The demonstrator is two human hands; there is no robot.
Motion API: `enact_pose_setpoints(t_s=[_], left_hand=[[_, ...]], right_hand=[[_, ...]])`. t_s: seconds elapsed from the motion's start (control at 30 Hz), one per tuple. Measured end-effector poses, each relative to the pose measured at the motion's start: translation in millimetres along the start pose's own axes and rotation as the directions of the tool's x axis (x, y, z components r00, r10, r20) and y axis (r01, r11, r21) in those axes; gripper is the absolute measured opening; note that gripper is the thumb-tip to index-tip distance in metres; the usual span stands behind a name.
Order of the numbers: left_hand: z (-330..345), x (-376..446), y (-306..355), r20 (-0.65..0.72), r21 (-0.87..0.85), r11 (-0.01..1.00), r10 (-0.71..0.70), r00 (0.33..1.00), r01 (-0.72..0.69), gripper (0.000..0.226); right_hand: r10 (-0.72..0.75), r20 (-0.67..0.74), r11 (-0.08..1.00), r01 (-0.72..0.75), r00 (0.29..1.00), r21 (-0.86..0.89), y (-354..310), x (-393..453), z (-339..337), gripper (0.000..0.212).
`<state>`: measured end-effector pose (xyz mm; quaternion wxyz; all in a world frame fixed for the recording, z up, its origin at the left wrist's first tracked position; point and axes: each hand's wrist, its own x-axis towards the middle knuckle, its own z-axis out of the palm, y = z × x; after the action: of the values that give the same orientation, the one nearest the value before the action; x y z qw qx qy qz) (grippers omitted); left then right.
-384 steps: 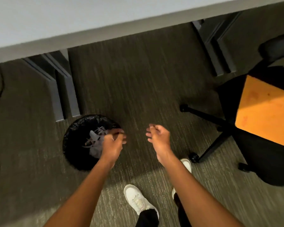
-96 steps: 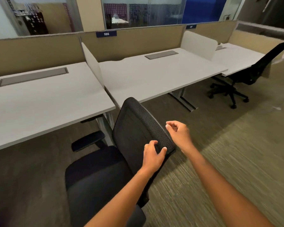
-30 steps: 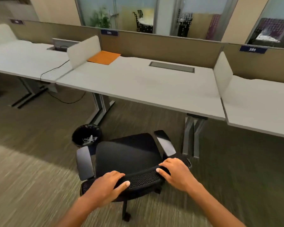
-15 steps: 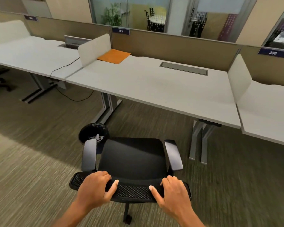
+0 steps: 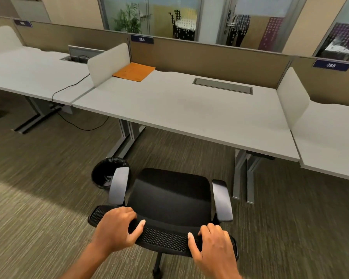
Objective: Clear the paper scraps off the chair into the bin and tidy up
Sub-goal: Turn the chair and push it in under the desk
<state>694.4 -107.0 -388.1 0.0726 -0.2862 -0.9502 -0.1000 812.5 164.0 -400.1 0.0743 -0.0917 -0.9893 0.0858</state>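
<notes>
A black office chair (image 5: pixel 170 195) with grey armrests faces the desk, its seat bare. My left hand (image 5: pixel 117 228) grips the left end of the mesh backrest top (image 5: pixel 163 237). My right hand (image 5: pixel 213 247) grips the right end of it. A round bin (image 5: pixel 107 174) lined with a black bag stands on the carpet just left of the chair, partly hidden by the left armrest; pale paper scraps show inside it.
A long white desk (image 5: pixel 189 111) runs across ahead, with its metal legs (image 5: pixel 127 137) behind the bin and another pair (image 5: pixel 243 176) right of the chair. An orange folder (image 5: pixel 133 71) lies at the desk's back left. A black cable (image 5: pixel 73 123) trails on the carpet at left.
With both hands on the backrest, the chair has swung to face the desk squarely and rolled toward it. The bin now sits right beside the left armrest.
</notes>
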Motion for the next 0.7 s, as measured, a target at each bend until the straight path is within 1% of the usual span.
enact_pose_setpoints(t_s=[0.17, 0.37, 0.57, 0.7], left_hand=[[3, 36, -13, -0.001, 0.001, 1.0, 0.028, 1.0, -0.028, 0.045], [15, 78, -23, -0.029, -0.005, 1.0, -0.017, 0.999, 0.017, 0.042], [31, 140, -30, -0.021, -0.026, 0.999, -0.026, 0.999, 0.026, 0.041], [42, 181, -36, -0.015, -0.037, 0.999, -0.007, 1.0, 0.007, 0.036]], right_hand=[[0.034, -0.016, 0.999, -0.034, 0.999, 0.022, 0, 25, 3, 0.038], [0.034, -0.043, 0.999, -0.034, 0.998, 0.016, 3, 72, 1, 0.041], [0.053, -0.049, 0.997, -0.05, 0.997, 0.058, 21, 128, 3, 0.041], [0.055, -0.055, 0.995, -0.05, 0.997, 0.087, 36, 167, 7, 0.04]])
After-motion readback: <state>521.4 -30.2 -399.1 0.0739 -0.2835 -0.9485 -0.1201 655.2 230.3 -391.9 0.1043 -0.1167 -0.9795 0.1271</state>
